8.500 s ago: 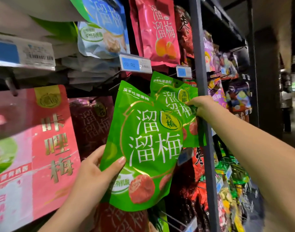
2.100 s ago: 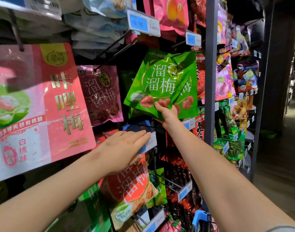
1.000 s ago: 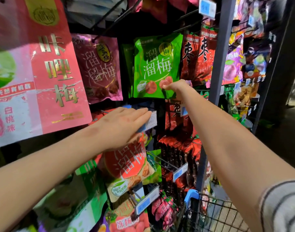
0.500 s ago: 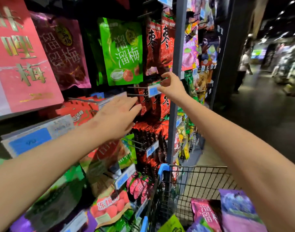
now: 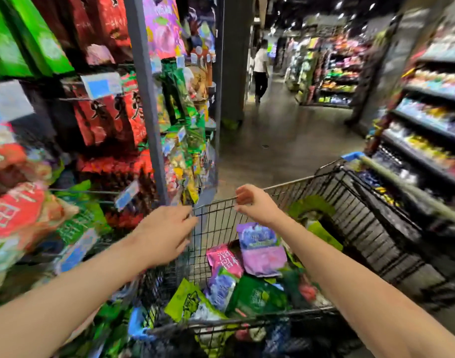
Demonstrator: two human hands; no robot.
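Beside the snack rack (image 5: 141, 99) stands the cart (image 5: 363, 228): dark wire mesh, blue-capped corners, heaped with purple, pink and green pouches (image 5: 262, 251). The left hand (image 5: 164, 233) has its fingers straight and together at the cart's left rim; the right hand (image 5: 257, 206) has its fingers curled at the far rim, grip unclear.

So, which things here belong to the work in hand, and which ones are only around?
In the job: left hand, right hand, wire cart, purple bag and pink bag inside it.
Only around: red hanging bags, blue price tag, shelves on the right, person in the aisle.
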